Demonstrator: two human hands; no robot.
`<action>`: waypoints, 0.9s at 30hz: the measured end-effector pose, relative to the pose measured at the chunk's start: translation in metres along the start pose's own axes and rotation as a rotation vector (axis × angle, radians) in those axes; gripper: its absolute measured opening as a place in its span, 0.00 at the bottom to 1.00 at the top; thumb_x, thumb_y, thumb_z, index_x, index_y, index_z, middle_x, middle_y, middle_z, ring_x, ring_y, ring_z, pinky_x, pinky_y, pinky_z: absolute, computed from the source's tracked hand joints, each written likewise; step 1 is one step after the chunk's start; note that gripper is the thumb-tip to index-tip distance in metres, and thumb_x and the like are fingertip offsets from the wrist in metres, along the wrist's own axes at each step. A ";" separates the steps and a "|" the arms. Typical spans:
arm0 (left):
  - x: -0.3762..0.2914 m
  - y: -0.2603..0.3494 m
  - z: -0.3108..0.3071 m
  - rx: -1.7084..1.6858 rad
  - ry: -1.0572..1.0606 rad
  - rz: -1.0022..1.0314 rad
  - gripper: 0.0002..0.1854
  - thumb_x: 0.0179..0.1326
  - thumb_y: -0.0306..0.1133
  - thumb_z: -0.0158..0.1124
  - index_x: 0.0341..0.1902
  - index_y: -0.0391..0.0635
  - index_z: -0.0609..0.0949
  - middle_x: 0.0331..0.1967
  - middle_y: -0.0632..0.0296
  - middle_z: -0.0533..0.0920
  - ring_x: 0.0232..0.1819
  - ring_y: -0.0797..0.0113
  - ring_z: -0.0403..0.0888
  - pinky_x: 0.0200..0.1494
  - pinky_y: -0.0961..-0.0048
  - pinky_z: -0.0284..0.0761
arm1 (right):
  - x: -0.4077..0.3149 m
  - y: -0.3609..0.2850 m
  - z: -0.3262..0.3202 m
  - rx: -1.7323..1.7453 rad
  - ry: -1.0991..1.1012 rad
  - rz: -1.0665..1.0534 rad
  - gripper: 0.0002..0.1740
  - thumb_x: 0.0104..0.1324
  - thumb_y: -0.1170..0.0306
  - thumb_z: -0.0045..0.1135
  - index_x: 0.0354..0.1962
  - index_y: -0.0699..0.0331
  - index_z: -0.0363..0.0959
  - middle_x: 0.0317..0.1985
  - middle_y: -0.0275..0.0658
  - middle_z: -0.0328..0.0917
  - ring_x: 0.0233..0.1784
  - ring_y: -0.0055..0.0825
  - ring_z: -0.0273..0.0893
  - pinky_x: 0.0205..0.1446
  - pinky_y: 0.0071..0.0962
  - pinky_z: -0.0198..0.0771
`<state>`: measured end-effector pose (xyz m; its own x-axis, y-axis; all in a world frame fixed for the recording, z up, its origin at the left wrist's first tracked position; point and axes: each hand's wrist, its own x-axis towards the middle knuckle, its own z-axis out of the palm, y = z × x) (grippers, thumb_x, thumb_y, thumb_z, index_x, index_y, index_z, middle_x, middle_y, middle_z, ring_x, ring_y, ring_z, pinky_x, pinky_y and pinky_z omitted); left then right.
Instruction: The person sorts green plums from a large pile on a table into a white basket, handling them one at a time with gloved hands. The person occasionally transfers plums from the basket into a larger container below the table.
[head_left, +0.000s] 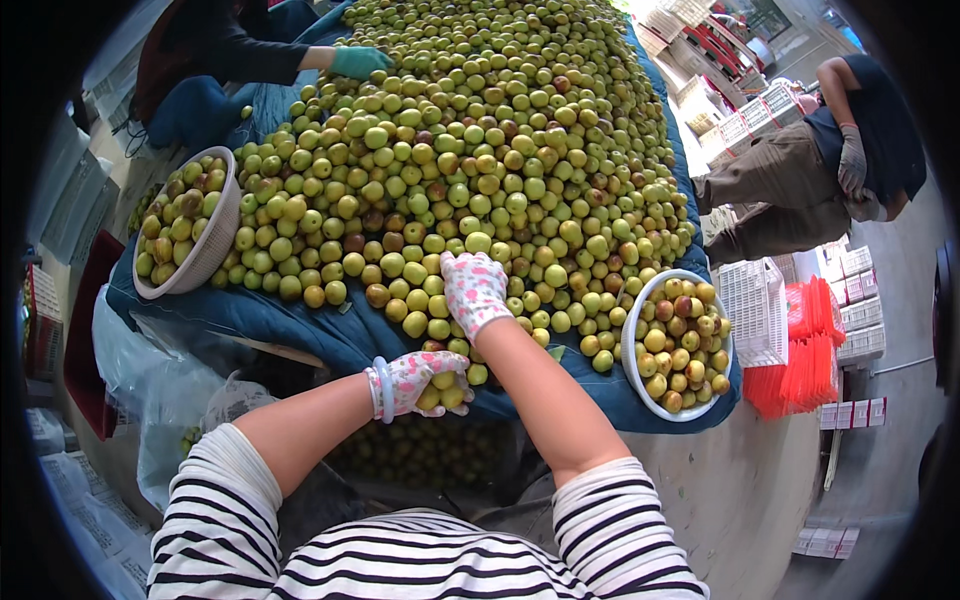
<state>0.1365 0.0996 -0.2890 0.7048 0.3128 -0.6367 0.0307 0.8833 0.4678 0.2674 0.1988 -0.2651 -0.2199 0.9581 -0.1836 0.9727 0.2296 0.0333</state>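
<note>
A large heap of round green fruits (450, 150), apparently jujubes and some with brown patches, covers a blue quilted cloth (300, 322). My left hand (409, 382), in a white glove with a pink print and a pale bangle at the wrist, cups several fruits (442, 390) at the heap's near edge. Reaching past it, my right hand (476, 292) in a matching glove lies palm down on the heap. Its fingertips are at a light green fruit (478, 241); their underside is hidden, so I cannot tell whether they grip one.
Fruit-filled baskets stand on both sides, a pinkish one (225, 232) tilted at left and a white one (630, 360) at right. A co-worker's green-gloved hand (360, 62) touches the heap. Another person (795, 165) stands at right near white crates (754, 315) and red netting (802, 360).
</note>
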 end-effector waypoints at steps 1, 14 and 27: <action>0.001 0.002 0.000 -0.040 -0.011 -0.023 0.18 0.67 0.50 0.58 0.47 0.48 0.79 0.43 0.57 0.86 0.47 0.58 0.86 0.29 0.76 0.74 | 0.005 0.001 -0.002 0.001 -0.071 -0.002 0.16 0.69 0.69 0.49 0.52 0.55 0.76 0.49 0.39 0.80 0.55 0.37 0.77 0.53 0.41 0.75; -0.008 0.008 0.002 -0.409 -0.486 0.210 0.29 0.69 0.43 0.54 0.72 0.52 0.64 0.60 0.51 0.73 0.46 0.55 0.79 0.29 0.74 0.77 | -0.089 0.107 0.002 0.953 0.511 -0.148 0.12 0.65 0.71 0.57 0.45 0.62 0.80 0.43 0.45 0.82 0.48 0.41 0.80 0.56 0.33 0.74; -0.004 -0.004 -0.004 -0.038 -0.224 0.001 0.20 0.71 0.43 0.53 0.59 0.45 0.77 0.54 0.57 0.80 0.43 0.59 0.83 0.27 0.78 0.76 | -0.045 0.127 0.016 0.058 -0.058 0.225 0.26 0.64 0.68 0.59 0.60 0.56 0.70 0.53 0.45 0.78 0.54 0.43 0.78 0.58 0.40 0.73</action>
<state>0.1307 0.0967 -0.2909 0.8446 0.2323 -0.4824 0.0062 0.8967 0.4426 0.4021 0.1825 -0.2689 0.0054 0.9721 -0.2344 0.9997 0.0000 0.0233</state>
